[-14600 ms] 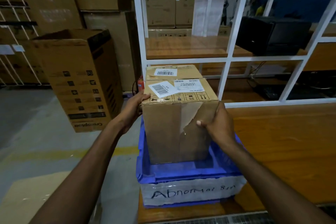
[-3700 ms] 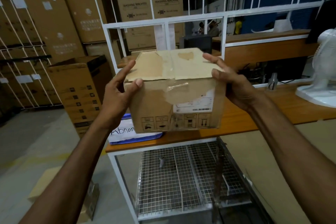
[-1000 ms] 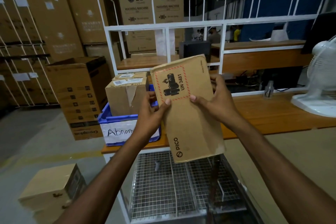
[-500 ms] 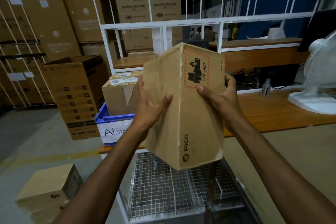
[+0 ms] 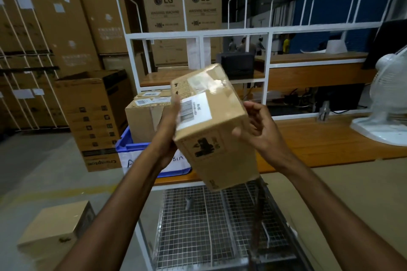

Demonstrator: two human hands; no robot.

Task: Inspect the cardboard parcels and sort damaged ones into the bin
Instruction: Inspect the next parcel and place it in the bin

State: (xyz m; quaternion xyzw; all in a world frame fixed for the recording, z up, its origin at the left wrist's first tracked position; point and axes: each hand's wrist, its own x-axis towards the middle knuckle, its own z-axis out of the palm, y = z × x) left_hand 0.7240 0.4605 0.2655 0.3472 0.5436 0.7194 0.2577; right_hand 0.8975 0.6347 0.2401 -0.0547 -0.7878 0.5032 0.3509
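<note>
My left forearm (image 5: 123,200) rises from seven o'clock and my right forearm (image 5: 312,193) from five o'clock, both bare. My left hand (image 5: 166,132) lies flat on the parcel (image 5: 211,121) at its nine o'clock side, fingers stretched upward and blurred. My right hand (image 5: 262,134) sits at three o'clock, thumb on the near face, fingers curled at the edge.
</note>
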